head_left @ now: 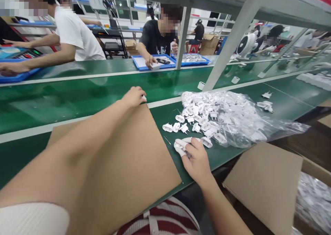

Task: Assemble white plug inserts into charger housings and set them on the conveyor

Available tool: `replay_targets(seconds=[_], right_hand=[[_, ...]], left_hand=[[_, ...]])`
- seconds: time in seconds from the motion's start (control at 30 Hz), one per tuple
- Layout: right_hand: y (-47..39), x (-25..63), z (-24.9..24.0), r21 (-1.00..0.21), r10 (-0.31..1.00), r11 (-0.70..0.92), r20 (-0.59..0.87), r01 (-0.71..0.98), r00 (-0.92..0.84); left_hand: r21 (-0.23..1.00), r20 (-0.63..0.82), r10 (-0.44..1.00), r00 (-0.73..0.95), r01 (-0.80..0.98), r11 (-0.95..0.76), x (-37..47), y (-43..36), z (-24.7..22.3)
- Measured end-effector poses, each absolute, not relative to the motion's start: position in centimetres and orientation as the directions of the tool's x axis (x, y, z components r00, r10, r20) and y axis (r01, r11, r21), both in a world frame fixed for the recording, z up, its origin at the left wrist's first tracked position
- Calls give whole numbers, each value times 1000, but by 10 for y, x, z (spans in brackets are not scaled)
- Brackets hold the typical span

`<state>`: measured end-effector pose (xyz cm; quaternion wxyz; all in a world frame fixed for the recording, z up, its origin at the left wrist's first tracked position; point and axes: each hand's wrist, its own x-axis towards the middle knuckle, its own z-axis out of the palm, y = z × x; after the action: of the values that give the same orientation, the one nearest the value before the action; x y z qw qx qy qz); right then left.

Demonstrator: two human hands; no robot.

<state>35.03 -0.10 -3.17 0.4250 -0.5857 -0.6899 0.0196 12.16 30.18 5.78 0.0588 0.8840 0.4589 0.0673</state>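
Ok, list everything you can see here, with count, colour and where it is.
cardboard sheet: one, brown, on the green bench
plug parts: many, white, loose beside the sheet
plastic bag: one, clear, holding more parts
conveyor belt: one, green, beyond the bench
blue trays: several, across the belt
co-workers: several, across the belt
cardboard box: one, brown, lower right
left hand: on the sheet's far corner, fingertip taped white
right hand: white-taped fingers on a plug part

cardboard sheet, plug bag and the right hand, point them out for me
cardboard sheet (134, 159), head view, bare middle of the sheet
plug bag (240, 121), head view, clear plastic over the white plugs
right hand (198, 161), head view, back of the hand
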Motion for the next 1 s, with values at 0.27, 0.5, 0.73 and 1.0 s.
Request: replay_targets(seconds=[0.27, 0.5, 0.73, 1.0], right_hand=[[7, 351, -20, -908, 839, 157, 330, 388, 433], [6, 345, 2, -996, 953, 87, 91, 28, 290], [3, 298, 15, -889, 923, 290, 358, 354, 143], [18, 260, 10, -536, 845, 444, 516, 718, -138]], left_hand=[[307, 217, 843, 492, 785, -538, 72, 176, 65], [621, -4, 867, 499, 681, -389, 51, 91, 19], [840, -16, 869, 494, 479, -257, 57, 76, -5], [892, 34, 858, 513, 372, -258, 57, 72, -7]])
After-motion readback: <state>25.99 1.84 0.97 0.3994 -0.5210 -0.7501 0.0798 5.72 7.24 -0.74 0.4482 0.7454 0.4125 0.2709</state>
